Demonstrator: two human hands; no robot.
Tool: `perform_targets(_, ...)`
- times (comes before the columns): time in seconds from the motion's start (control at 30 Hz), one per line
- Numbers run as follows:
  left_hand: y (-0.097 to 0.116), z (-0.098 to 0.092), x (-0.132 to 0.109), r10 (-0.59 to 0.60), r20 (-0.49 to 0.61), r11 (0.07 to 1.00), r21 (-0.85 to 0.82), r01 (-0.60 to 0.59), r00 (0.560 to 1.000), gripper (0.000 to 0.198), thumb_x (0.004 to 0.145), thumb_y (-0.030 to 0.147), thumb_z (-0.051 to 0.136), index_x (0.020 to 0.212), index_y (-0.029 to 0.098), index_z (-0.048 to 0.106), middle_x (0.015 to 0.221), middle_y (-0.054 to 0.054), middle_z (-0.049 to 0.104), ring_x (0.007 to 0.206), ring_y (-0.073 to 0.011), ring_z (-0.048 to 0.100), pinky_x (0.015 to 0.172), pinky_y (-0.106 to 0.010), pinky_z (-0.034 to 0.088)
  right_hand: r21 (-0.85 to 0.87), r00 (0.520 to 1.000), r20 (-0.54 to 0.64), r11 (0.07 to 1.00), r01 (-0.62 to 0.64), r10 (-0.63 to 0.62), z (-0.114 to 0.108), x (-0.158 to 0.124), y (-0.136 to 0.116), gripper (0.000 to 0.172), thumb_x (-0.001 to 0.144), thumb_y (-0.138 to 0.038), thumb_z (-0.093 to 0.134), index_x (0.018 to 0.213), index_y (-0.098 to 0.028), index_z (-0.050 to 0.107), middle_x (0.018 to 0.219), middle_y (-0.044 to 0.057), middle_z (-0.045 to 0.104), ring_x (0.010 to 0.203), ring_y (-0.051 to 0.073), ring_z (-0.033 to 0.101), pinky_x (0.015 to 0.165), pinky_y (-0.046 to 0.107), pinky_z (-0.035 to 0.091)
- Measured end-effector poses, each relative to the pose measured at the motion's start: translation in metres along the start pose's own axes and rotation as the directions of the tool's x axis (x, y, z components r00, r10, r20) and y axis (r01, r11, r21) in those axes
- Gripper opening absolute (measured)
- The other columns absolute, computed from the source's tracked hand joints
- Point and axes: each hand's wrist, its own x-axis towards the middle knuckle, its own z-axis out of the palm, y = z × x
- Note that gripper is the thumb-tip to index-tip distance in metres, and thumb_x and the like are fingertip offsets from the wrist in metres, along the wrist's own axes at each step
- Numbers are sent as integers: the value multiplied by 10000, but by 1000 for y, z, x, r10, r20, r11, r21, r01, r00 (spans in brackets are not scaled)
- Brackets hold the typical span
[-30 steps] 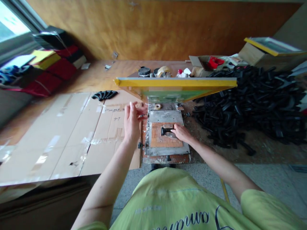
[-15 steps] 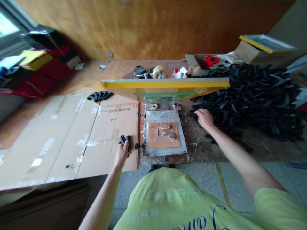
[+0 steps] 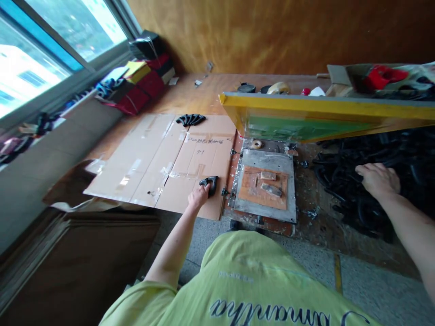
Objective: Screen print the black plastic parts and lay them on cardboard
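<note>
My left hand (image 3: 199, 197) is closed around a curved black plastic piece (image 3: 212, 184), close to the right edge of the flattened cardboard (image 3: 190, 163). Farther back on that cardboard lies a row of several similar black pieces (image 3: 190, 119). Over on the right, my right hand (image 3: 379, 180) rests in a heap of black plastic pieces (image 3: 343, 167), its fingers curled downward. What those fingers grip, if anything, is hidden. Between my hands sits a grey metal plate (image 3: 267, 158) with a brown sheet (image 3: 249, 185) and small worn blocks (image 3: 271, 189) on it.
A yellow-edged frame (image 3: 306, 105) stands tilted behind the plate and overhangs part of the heap. A tape roll (image 3: 257, 144) lies beneath it. Red boxes (image 3: 146, 88) are stacked by the window. An open carton (image 3: 340, 74) stands at the back right.
The view has turned left, so the bench appears shifted right. My right hand has moved from the heap's near-left edge farther into it. My left hand still holds the black plastic piece.
</note>
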Motion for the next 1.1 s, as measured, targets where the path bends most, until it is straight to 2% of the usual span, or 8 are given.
perform_targets(0.23,-1,-8,-13,-21,-61,1000,-9,21,998,670,982,599,136,1151,209,654,1060,-186,735,1011,-315,700,824,-402,501,168,998,12,984,-64,63,4,-1,-2,421,783,63,505,949,-244,741,1270,194,613,974,221,533,749,420,298)
perform_targets(0.4,17,-20,-11,35,-141,996,-81,-47,989,613,981,595,192,1083,229,673,1038,-163,744,955,-326,703,770,-381,486,130,996,-4,988,-83,85,2,4,-1,227,812,-49,640,909,-238,720,1123,162,686,948,238,496,702,394,269)
perform_targets(0.53,25,-35,-9,56,-197,983,-161,-89,979,543,978,567,261,972,230,687,965,-138,750,898,-303,701,722,-341,463,96,983,-179,995,-20,37,-3,-2,-10,241,879,-73,545,948,-219,724,1043,157,702,1014,257,483,779,405,279)
perform_targets(0.7,56,-75,-14,150,-328,814,-494,-304,933,459,968,513,357,880,209,690,679,-48,678,645,-184,634,593,-258,417,123,893,-405,956,266,-197,-24,-33,-102,427,955,-118,425,1336,-194,601,1166,113,674,1060,232,528,860,352,339)
perform_targets(0.8,99,-121,-21,209,-466,470,-723,-506,860,464,955,558,402,1013,188,674,574,14,577,456,-109,490,471,-220,368,176,779,-401,794,582,-482,-37,-55,-193,434,982,-140,426,1381,-224,574,1138,72,692,1005,197,559,840,320,378)
perform_targets(0.9,145,-175,-27,216,-602,139,-760,-634,769,453,953,576,422,1044,191,642,542,39,534,391,-81,416,400,-204,316,213,722,-412,712,669,-555,-38,-63,-266,323,988,-191,476,1223,-251,689,1077,48,708,953,190,566,834,315,404)
perform_targets(1.0,171,-212,-30,215,-655,37,-736,-676,725,501,979,579,328,873,190,626,485,35,493,367,-82,398,382,-208,303,207,749,-392,742,638,-534,-34,-61,-298,244,958,-203,545,1095,-243,743,1032,56,717,943,203,578,813,325,437)
perform_targets(1.1,167,-216,-38,259,-624,54,-752,-657,737,576,978,600,292,764,179,622,456,20,474,375,-89,402,391,-213,317,150,723,-410,740,655,-557,-34,-60,-292,253,918,-171,600,1125,-232,733,1048,65,730,953,196,611,825,322,496)
